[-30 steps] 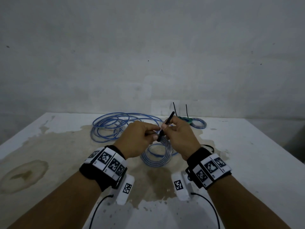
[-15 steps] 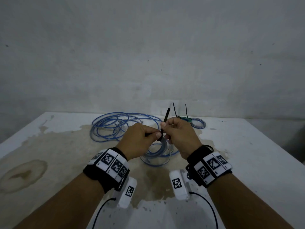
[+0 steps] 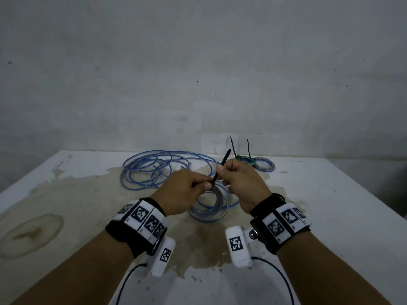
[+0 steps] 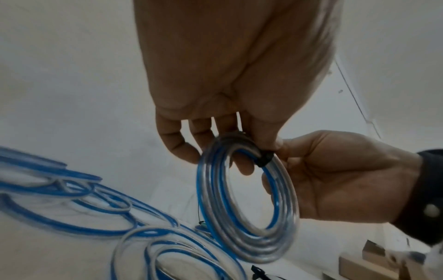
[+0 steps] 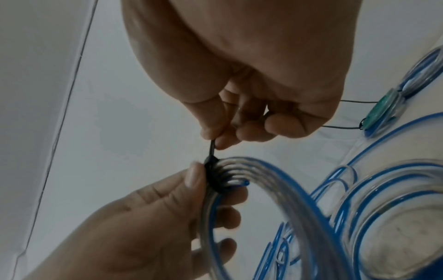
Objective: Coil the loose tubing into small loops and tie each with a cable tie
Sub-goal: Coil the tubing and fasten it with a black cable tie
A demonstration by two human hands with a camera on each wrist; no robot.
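My left hand [image 3: 198, 186] grips a small coil of clear and blue tubing [image 4: 246, 208] above the table. A black cable tie [image 5: 210, 163] wraps the top of that coil, right by the left thumb. My right hand [image 3: 222, 172] pinches the tie's tail [image 3: 222, 166], which points up and to the right past the knuckles. In the right wrist view the right fingertips [image 5: 215, 140] pinch the tail just above the tie's head. The loose tubing [image 3: 154, 170] sprawls in wide blue loops at the back left of the table.
Another untied coil [image 3: 208, 213] lies on the stained white table [image 3: 330, 205] under my hands. A green coil [image 3: 245, 160] and a clear-blue coil [image 3: 263, 167] lie at the back right, each with a tie tail sticking up. A grey wall stands behind the table.
Both hands stay close together, nearly in place. The tie's tail swung a little more upright and then tilted back to the right.
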